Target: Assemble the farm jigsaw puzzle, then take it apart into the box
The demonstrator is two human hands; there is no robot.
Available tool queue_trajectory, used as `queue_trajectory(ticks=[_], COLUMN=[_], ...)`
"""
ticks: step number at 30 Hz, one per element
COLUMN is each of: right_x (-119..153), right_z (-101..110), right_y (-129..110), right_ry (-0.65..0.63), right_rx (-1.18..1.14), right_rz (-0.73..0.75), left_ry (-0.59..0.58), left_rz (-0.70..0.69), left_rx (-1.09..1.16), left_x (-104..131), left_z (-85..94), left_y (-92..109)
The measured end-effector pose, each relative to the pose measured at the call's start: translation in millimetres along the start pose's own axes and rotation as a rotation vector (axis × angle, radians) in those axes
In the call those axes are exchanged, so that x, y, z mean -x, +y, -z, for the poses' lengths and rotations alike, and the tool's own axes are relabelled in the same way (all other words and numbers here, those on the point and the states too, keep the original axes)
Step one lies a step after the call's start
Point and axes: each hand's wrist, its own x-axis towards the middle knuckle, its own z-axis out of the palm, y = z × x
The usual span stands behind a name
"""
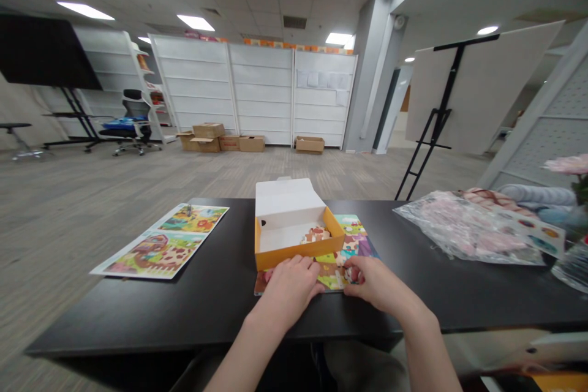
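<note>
A colourful picture puzzle lies on the black table, its far part covered by an open yellow box. The box's white lid is folded back, and a few brown-and-white puzzle pieces lie inside at its right end. My left hand rests palm down on the puzzle's left part, fingers laid out against the front of the box. At the puzzle's right part, my right hand pinches a small puzzle piece between thumb and fingers; most of it is hidden.
A printed picture sheet lies at the left of the black table. Clear plastic bags with pink contents and rolled fabric occupy the right side. Behind the table stand an easel-like stand, cardboard boxes and white shelving.
</note>
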Motion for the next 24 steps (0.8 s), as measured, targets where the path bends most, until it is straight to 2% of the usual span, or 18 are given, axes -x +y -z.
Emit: queue_trajectory(ticks=[10,24], right_x=[6.2,6.1], right_z=[7.8,6.1], right_y=[-6.2,-7.3], right_ry=[-0.005,-0.029], right_rx=[-0.079,-0.214], right_rz=[0.093,0.080], left_ry=[-0.005,-0.002], left_rz=[-0.016,-0.023], left_rx=[-0.033,0.006], left_x=[1.0,2.0], left_z=[-3.2,-4.5], left_y=[2.9,0.0])
